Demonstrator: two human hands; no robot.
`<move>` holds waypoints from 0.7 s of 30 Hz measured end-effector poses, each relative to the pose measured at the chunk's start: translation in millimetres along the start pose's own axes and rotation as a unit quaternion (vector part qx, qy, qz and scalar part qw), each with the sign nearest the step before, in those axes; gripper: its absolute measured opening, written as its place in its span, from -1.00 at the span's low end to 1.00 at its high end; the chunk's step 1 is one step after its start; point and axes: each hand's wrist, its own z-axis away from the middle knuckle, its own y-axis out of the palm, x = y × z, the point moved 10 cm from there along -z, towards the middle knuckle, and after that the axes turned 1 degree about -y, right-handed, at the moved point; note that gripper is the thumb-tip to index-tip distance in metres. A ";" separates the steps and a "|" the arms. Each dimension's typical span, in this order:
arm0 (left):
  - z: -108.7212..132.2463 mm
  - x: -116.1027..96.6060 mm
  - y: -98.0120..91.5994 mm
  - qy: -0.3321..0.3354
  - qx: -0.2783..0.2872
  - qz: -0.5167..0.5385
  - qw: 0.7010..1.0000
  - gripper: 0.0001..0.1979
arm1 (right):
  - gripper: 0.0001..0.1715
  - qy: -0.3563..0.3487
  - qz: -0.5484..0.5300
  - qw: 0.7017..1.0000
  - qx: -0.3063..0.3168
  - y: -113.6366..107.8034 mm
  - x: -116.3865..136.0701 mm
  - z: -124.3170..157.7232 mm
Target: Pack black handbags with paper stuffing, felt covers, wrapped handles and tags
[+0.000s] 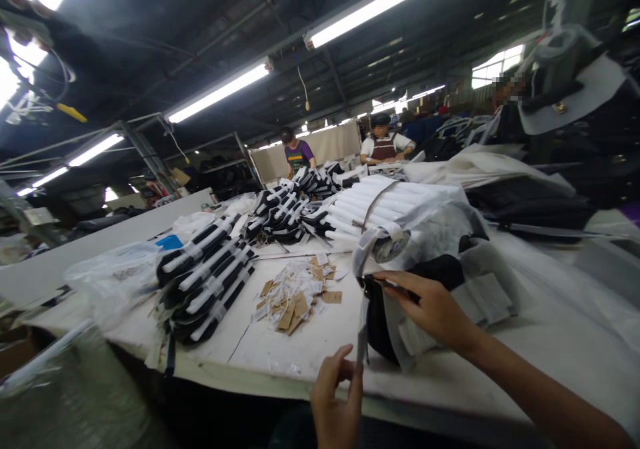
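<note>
Left hand [336, 396] pinches a pale strap [361, 332], right hand [434, 308] a black piece's [379, 326] edge; we judge handling midway, tags [299, 306] loose.

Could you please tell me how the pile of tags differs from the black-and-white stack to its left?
The tag pile is brown and white; the stack is black and white. The tag pile is low and jumbled; the stack is taller, its pieces layered in rows. Both lie on the white table.
</note>
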 end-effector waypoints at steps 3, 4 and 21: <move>2.1 14.5 30.0 -0.042 0.097 -0.014 0.994 -0.58 | -0.66 -0.011 0.010 1.000 -0.023 -13.5 3.1 18.5; -0.1 15.4 35.4 -0.054 0.123 -0.017 0.991 -0.54 | -0.67 -0.008 0.017 0.999 -0.040 -21.2 1.8 26.7; -81.2 -31.9 111.6 -0.086 0.120 -0.017 0.989 -0.31 | -0.70 0.203 0.042 0.958 -0.198 -93.6 -136.7 193.1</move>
